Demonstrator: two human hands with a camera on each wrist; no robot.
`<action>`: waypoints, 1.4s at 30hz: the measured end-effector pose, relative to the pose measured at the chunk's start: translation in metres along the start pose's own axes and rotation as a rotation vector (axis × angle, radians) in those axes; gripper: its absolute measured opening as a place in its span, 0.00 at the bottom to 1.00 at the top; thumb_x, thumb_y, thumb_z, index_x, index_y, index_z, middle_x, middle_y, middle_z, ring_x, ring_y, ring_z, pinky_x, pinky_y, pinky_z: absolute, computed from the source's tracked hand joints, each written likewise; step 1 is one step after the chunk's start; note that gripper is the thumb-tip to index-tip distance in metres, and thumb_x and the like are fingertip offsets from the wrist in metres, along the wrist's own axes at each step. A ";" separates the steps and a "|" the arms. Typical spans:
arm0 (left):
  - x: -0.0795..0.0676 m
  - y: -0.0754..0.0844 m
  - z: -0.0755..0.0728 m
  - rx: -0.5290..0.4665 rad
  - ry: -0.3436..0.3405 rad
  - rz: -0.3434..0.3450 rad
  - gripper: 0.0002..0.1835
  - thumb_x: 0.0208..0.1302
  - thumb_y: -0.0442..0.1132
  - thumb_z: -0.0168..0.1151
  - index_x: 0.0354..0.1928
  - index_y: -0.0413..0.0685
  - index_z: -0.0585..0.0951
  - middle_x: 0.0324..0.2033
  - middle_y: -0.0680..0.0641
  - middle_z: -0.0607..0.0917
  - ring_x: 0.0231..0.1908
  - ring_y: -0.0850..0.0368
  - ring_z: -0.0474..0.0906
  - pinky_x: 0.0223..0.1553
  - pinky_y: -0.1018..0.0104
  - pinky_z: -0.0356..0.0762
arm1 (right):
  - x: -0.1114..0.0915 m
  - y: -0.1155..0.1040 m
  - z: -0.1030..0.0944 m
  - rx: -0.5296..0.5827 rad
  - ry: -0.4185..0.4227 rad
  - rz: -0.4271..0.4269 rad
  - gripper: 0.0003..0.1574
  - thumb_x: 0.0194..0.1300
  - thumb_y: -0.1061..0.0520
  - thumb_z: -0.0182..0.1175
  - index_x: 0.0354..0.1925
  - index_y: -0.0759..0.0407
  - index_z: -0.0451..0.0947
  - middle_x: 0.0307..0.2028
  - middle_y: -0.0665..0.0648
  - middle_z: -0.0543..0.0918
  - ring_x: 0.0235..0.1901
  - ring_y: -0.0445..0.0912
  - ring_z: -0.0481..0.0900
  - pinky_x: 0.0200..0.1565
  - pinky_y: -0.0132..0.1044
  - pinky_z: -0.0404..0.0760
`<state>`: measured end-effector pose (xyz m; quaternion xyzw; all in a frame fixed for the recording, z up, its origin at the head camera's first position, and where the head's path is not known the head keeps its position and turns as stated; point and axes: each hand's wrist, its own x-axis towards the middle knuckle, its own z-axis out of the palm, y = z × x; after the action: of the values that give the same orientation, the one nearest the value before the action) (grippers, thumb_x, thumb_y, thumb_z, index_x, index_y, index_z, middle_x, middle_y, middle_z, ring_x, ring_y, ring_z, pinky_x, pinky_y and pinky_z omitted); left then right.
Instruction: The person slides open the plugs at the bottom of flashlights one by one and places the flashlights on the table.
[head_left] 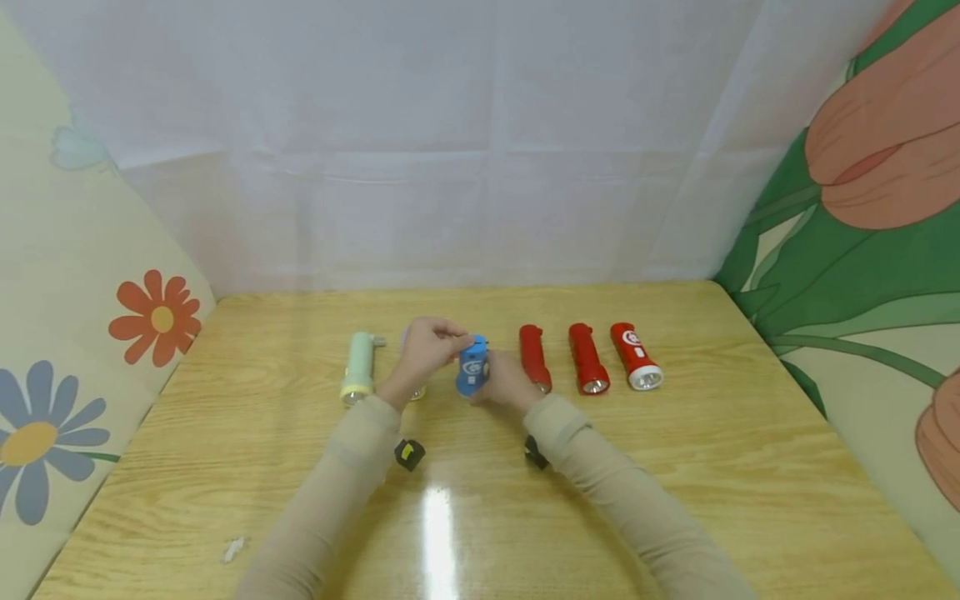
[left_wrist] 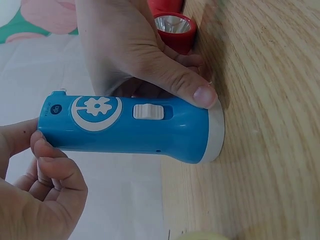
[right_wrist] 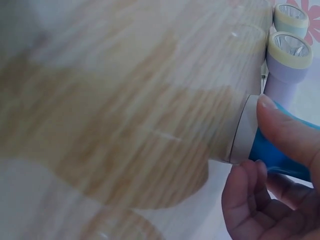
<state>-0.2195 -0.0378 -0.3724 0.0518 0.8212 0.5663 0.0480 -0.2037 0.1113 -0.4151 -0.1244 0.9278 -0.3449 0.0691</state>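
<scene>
A blue flashlight (head_left: 472, 370) with a white rim stands lens-down on the wooden table. Low on its body, my right hand (head_left: 507, 382) grips it, the thumb lying near the white rim (right_wrist: 244, 129). My left hand (head_left: 427, 350) pinches the upper, tail end with its fingertips. In the left wrist view, a white slide switch (left_wrist: 148, 111) and a white flower emblem (left_wrist: 96, 106) face the camera. A purple flashlight (right_wrist: 289, 60) is just left of the blue one, mostly hidden behind my left hand in the head view.
A light green flashlight (head_left: 360, 367) is at the left of the row. To the right are three red flashlights, one nearest (head_left: 534, 357), one in the middle (head_left: 588, 358) and one white-rimmed (head_left: 636, 357). A white cloth (head_left: 465, 167) hangs behind the table (head_left: 712, 483).
</scene>
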 end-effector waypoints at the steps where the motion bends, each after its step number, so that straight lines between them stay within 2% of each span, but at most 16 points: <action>1: 0.000 0.000 0.000 -0.003 -0.001 0.001 0.09 0.52 0.39 0.68 0.32 0.40 0.83 0.24 0.47 0.83 0.22 0.60 0.75 0.25 0.70 0.77 | 0.000 0.000 0.000 -0.002 0.001 0.004 0.40 0.38 0.62 0.75 0.52 0.68 0.72 0.44 0.62 0.81 0.45 0.53 0.77 0.51 0.44 0.74; 7: 0.001 0.001 0.002 -0.002 0.007 0.009 0.09 0.51 0.38 0.69 0.31 0.38 0.83 0.19 0.48 0.80 0.19 0.61 0.72 0.21 0.72 0.72 | 0.000 -0.001 0.000 -0.013 0.002 0.003 0.43 0.38 0.62 0.75 0.54 0.68 0.71 0.46 0.62 0.80 0.47 0.54 0.76 0.52 0.44 0.73; 15: 0.000 0.005 0.004 0.068 -0.001 0.015 0.12 0.49 0.41 0.70 0.32 0.40 0.82 0.20 0.49 0.79 0.20 0.60 0.71 0.22 0.70 0.71 | -0.001 0.000 -0.001 -0.018 0.009 -0.010 0.41 0.37 0.62 0.75 0.52 0.69 0.72 0.42 0.62 0.81 0.44 0.53 0.77 0.50 0.43 0.74; 31: 0.004 0.008 0.006 0.071 -0.014 -0.065 0.14 0.48 0.42 0.71 0.32 0.40 0.81 0.27 0.47 0.79 0.27 0.57 0.69 0.26 0.69 0.68 | 0.000 0.003 0.002 0.014 0.005 -0.016 0.42 0.37 0.63 0.75 0.54 0.69 0.71 0.43 0.63 0.81 0.44 0.54 0.78 0.51 0.43 0.74; 42: 0.004 0.004 0.005 0.040 -0.005 -0.034 0.14 0.49 0.42 0.71 0.32 0.39 0.80 0.24 0.50 0.77 0.22 0.60 0.66 0.22 0.71 0.66 | 0.000 0.001 0.001 0.017 -0.002 0.010 0.41 0.38 0.63 0.75 0.53 0.69 0.71 0.44 0.63 0.81 0.45 0.54 0.78 0.51 0.43 0.74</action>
<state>-0.2228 -0.0314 -0.3703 0.0403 0.8330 0.5486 0.0584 -0.2039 0.1109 -0.4166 -0.1196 0.9254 -0.3522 0.0726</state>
